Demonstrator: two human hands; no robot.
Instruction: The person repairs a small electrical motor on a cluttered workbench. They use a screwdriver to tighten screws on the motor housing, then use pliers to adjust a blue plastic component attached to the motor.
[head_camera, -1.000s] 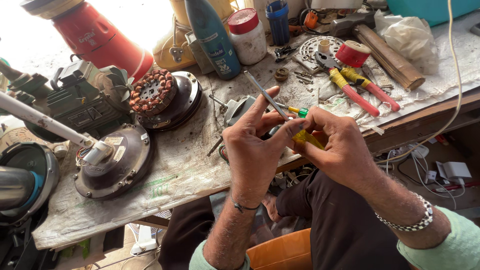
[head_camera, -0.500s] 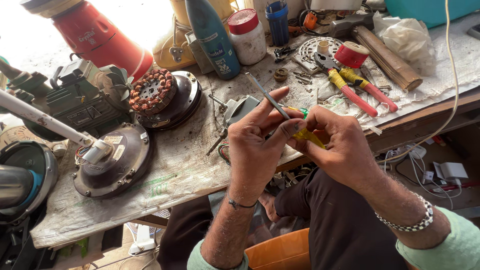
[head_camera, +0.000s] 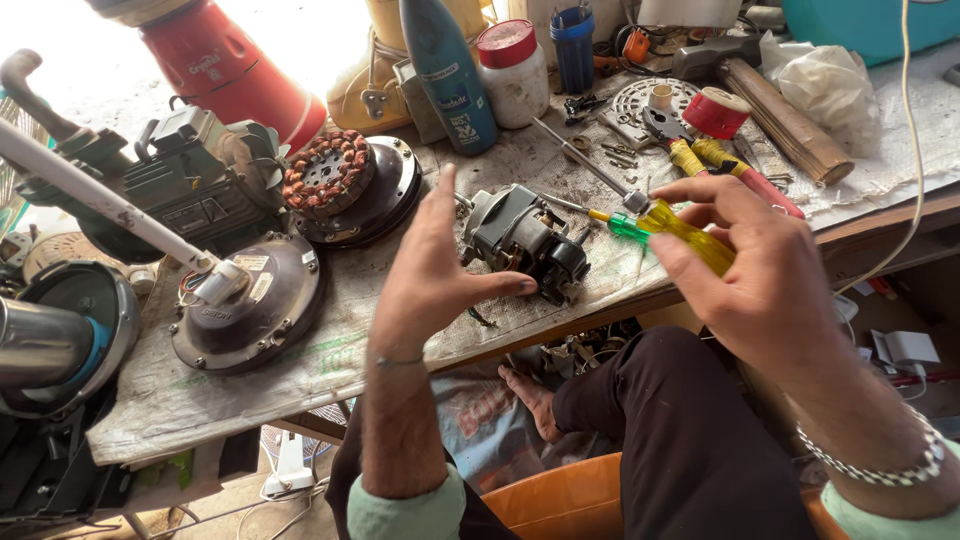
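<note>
The right hand (head_camera: 770, 280) holds a screwdriver (head_camera: 685, 232) with a yellow handle, its fingers closed around it, above the bench (head_camera: 250, 390) edge. The left hand (head_camera: 435, 270) is open, its fingers spread, just beside a dark motor (head_camera: 525, 240) on the bench. Behind stand a blue bottle (head_camera: 445, 70) with a white label, a white jar (head_camera: 512, 72) with a red lid, and a red tape roll (head_camera: 716, 112).

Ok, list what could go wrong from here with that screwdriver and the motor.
1. The right hand pinches the yellow-handled screwdriver only with its fingertips, so it may slip and drop.
2. The small motor sits near the bench edge; the open left hand could nudge it off.
3. The shaft points toward loose screws, which could scatter.
</note>
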